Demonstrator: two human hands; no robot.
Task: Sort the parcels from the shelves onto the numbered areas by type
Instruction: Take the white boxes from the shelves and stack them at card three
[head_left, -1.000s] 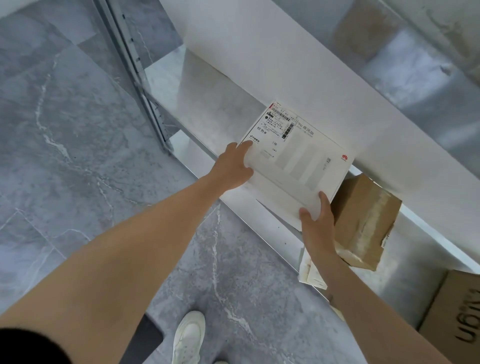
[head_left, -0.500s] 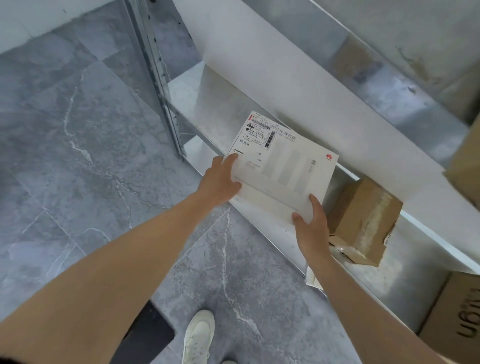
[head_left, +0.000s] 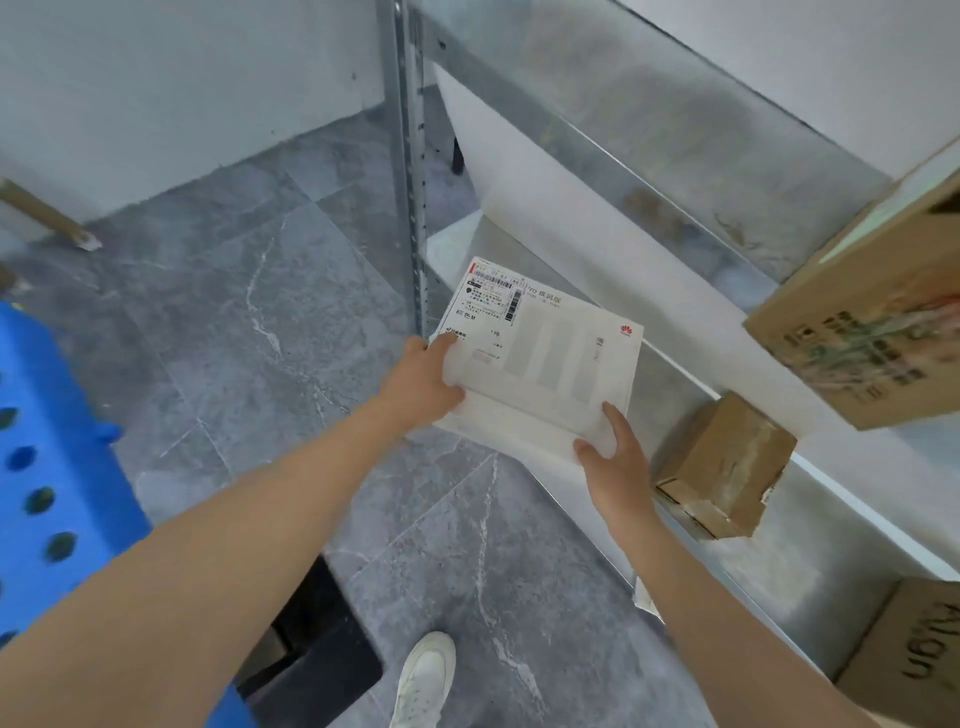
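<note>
At the left end of the shelving (head_left: 597, 156), just in front of its upright post (head_left: 410, 182), the flat white parcel (head_left: 545, 364) is off the shelf boards and held over the grey floor (head_left: 260, 312). Printed label faces up, probably so the type can be read before sorting. The left grip (head_left: 421, 387) is closed on the near left corner, thumb on top beside the label; its fingers go under the parcel and are hidden. The right grip (head_left: 615, 467) is closed on the near right corner, thumb lying on top and fingers wrapped round the edge. Holding opposite corners keeps a thin, wide item level and stops it sagging or swinging. Judgement: pick-up is done, carry is the step in hand. No numbered areas are in view, so the destination cannot be told. Left on the racks are a small brown box (head_left: 727, 462) just right of the right grip, a larger printed carton (head_left: 872, 322) above it and another carton (head_left: 914, 649) at the lower right. A blue perforated crate (head_left: 52, 467) stands at far left, well apart. Risk: the parcel's far corner could clip the post on turning.
</note>
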